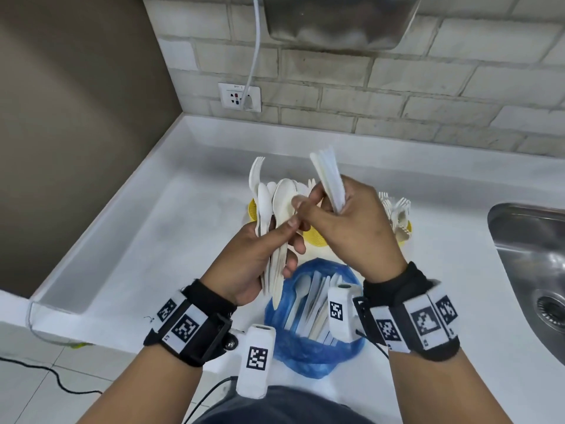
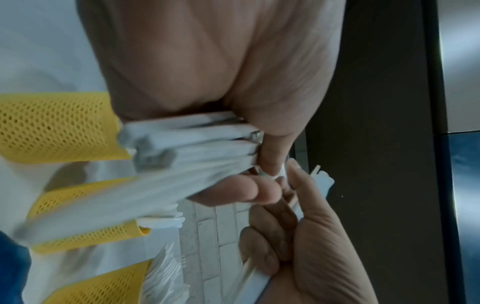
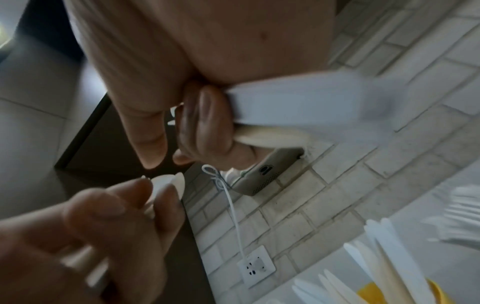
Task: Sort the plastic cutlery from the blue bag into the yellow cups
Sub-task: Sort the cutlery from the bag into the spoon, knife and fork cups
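Note:
My left hand [image 1: 286, 237] grips a bunch of white plastic spoons and a fork [image 1: 276, 206], heads up; in the left wrist view the bunch [image 2: 194, 148] crosses the palm. My right hand [image 1: 333, 209] grips a bundle of white knives [image 1: 328, 175], blades up, while its thumb and forefinger touch a spoon bowl in the left bunch. Under both hands lies the open blue bag [image 1: 318, 353] with more cutlery inside. Behind stand three yellow mesh cups: left [image 1: 252, 209], middle [image 1: 318, 238], and right [image 1: 406, 229] holding forks. A cup with knives [image 3: 369, 292] shows in the right wrist view.
A steel sink [image 1: 535, 255] is sunk into the white counter [image 1: 146, 240] at the right. On the tiled wall are a socket [image 1: 240, 96] with a white cable and a metal appliance [image 1: 336, 19]. A dark wall closes the left side.

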### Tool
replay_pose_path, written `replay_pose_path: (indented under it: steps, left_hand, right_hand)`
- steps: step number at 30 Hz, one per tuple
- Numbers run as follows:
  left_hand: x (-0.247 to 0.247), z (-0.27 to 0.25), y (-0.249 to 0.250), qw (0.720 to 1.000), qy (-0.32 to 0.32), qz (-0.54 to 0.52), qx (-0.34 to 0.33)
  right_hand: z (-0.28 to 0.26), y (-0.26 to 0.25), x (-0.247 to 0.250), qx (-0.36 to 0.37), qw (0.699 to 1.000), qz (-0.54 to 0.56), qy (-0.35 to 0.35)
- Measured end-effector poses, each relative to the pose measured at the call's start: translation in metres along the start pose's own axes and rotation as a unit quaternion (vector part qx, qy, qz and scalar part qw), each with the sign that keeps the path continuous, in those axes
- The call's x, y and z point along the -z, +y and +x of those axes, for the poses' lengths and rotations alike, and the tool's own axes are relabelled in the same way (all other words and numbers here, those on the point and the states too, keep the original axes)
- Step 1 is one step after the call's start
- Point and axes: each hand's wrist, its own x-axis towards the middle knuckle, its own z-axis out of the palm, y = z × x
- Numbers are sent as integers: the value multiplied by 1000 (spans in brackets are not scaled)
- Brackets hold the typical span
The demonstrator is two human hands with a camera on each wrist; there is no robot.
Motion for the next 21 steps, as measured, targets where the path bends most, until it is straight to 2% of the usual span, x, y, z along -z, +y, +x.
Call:
replay_pose_path:
  steps: [3,7,12,17,21]
  left_hand:
    - [1,-4,2,1000,10,27,-13]
    - [4,-7,0,999,15,25,-24]
    - [8,-11,-3,998,24,39,-39]
    - [13,-13,-6,996,45,55,-53]
    - [15,-16,-8,995,44,63,-68]
  right_hand:
    - [-5,2,-9,-28,999,-20,-15]
    - [-7,-1,-14,-27,998,-57,-14]
    - [-15,-2,-21,-24,996,-77,25]
    - [-19,-8,-28,-32,995,-94,32]
    - [-23,-8,-31,-3,992,-115,53]
